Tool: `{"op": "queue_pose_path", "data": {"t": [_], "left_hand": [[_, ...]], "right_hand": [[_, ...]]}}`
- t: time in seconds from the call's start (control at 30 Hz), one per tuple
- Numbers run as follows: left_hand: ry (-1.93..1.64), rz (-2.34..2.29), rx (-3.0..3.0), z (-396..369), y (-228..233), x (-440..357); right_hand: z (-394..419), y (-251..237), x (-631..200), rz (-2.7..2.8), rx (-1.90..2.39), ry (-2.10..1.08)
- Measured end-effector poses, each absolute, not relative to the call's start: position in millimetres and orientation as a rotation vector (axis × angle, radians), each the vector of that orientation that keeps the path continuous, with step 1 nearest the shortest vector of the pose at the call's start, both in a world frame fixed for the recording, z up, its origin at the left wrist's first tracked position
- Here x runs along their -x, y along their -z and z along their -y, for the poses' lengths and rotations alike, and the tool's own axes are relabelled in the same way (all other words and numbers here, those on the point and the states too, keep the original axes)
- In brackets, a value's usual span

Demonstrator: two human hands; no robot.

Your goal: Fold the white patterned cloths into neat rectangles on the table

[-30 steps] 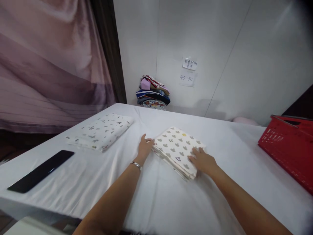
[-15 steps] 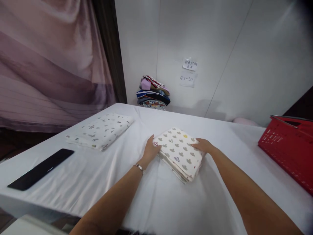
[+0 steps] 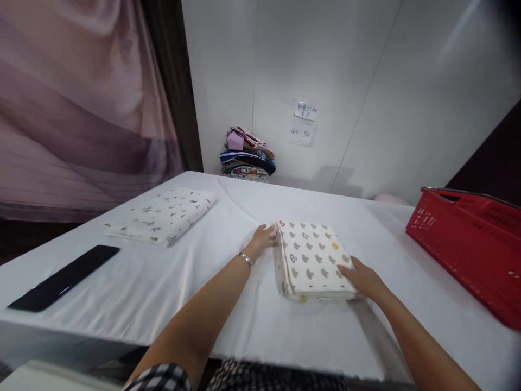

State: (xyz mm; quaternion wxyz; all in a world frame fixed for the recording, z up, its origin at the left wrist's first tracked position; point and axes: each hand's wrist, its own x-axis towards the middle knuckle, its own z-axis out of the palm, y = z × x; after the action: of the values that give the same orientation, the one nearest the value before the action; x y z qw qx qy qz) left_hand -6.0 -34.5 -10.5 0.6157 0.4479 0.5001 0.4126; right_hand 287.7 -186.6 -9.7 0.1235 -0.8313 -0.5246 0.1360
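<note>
White sheeting covers the desk in front of me, smooth with soft creases. My folded cloth, cream cotton printed with grey shapes, lies near the middle, a squarish stack whose longer side runs away from me. My left hand rests open, fingers flat against its far left edge; my right hand lies open on the near right corner. Bare desk surrounds it; a red basket sits well apart on the right.

Cream cloth with grey and red motifs; white table; red basket; black slab.
</note>
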Motion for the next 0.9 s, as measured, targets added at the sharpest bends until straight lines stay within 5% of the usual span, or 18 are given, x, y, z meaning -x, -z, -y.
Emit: {"op": "queue_pose_path", "data": {"t": [0.17, 0.4, 0.9], "left_hand": [[-0.966, -1.199, -1.154, 76, 22, 10], [-0.954, -1.279, -1.395, 101, 31, 1], [-0.866, -1.281, -1.66, 106, 31, 6]], "right_hand": [[172, -7, -251, 1.844, 2.105, -0.134], [144, -2, -164, 2.134, 1.485, -0.296], [125, -17, -129, 1.879, 1.997, -0.422]]}}
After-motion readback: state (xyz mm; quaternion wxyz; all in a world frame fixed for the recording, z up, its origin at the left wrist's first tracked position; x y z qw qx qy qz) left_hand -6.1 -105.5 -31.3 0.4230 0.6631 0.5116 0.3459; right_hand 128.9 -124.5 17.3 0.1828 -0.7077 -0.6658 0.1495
